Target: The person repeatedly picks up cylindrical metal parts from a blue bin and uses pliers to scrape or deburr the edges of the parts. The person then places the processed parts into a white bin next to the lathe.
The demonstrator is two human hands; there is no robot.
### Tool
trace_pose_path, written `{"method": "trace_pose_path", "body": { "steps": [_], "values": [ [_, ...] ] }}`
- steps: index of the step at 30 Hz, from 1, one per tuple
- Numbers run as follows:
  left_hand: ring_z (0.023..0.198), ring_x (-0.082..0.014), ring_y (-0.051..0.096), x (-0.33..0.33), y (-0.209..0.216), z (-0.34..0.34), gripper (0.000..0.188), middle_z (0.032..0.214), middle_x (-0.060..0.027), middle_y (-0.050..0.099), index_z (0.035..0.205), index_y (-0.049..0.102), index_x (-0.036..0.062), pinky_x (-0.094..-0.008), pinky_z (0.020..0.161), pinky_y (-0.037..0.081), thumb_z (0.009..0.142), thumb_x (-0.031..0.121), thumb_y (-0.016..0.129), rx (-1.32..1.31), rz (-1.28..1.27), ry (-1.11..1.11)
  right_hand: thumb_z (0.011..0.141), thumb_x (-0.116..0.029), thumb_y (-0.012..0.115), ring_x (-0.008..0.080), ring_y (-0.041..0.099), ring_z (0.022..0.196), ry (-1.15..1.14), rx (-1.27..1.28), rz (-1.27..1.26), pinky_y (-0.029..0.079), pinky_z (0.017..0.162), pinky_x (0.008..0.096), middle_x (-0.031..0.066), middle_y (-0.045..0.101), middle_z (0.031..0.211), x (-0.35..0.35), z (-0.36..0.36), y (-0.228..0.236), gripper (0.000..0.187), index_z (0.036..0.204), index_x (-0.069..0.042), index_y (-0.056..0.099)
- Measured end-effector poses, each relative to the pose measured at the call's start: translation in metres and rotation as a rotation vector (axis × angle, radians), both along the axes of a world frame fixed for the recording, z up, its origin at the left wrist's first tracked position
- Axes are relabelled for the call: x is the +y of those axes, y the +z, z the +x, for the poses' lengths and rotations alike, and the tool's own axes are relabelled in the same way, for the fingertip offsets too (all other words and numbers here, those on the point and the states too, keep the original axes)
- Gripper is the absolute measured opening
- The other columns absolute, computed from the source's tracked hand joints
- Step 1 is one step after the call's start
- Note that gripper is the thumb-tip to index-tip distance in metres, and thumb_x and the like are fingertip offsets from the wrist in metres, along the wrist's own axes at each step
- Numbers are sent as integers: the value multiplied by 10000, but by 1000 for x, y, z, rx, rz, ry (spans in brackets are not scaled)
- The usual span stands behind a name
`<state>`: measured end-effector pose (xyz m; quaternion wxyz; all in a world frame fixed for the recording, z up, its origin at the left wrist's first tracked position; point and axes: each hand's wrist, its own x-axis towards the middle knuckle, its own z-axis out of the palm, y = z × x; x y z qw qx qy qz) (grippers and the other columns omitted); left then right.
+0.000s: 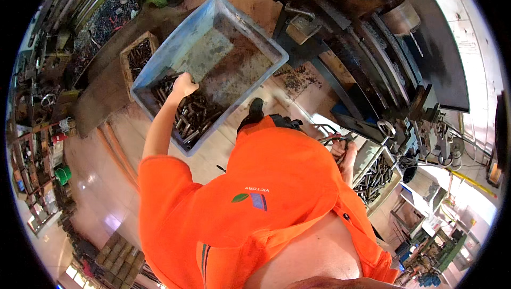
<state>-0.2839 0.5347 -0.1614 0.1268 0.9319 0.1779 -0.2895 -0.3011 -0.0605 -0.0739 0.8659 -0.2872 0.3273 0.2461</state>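
A large blue plastic bin point(274, 54) stands on the floor ahead, tilted across the view. Dark metal pieces point(192, 117), short and rod-like, are heaped in its near left end. Over that heap, my left hand point(184, 85) is closed, its fingers curled; whatever is in them is hidden. My right hand point(345, 156) is low on the right, beside the machine, with fingers bent round something dark and metallic that I cannot make out. The orange shirt point(287, 166) covers part of my right arm.
A small wooden box point(128, 60) of metal pieces sits left of the bin. A dark machine point(367, 60) fills the upper right. Beside my right hand is a tray point(387, 188) of metal rods. Shelves point(37, 166) line the far left; a green bucket point(63, 175) stands there.
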Motion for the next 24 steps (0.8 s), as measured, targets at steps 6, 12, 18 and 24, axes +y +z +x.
{"method": "trace_pose_path", "body": {
  "steps": [6, 12, 18, 24],
  "values": [
    [526, -202, 574, -73, 109, 19, 267, 590, -98, 548, 925, 518, -78, -372, 597, 516, 792, 135, 609, -444, -1488, 812, 848, -175, 434, 67, 266, 421, 151, -100, -232, 230, 385, 214, 123, 633, 870, 28, 44, 40, 191, 938, -29, 518],
    [627, -263, 613, -205, 181, 70, 220, 705, -132, 611, 956, 581, -20, -406, 592, 513, 801, 135, 606, -232, -1940, 640, 679, -38, 443, 95, 439, 569, 585, -583, -584, 347, 497, 222, 136, 613, 944, 70, 74, 99, 295, 951, 13, 547],
    [671, -222, 615, -281, 209, 91, 252, 738, -126, 613, 1017, 554, -69, -343, 577, 499, 818, 84, 580, -222, -1620, 132, 617, -128, 576, 159, 513, 758, 781, -667, -805, 420, 690, 302, 82, 564, 779, 72, 72, 118, 243, 811, 18, 556],
    [677, -92, 568, -307, 222, 97, 286, 744, -45, 620, 1029, 596, -36, -241, 639, 479, 795, 119, 650, -360, -1371, -123, 607, -156, 584, 180, 526, 694, 711, -659, -930, 430, 631, 306, 125, 553, 719, 64, 61, 125, 265, 788, 33, 540]
  ]
}}
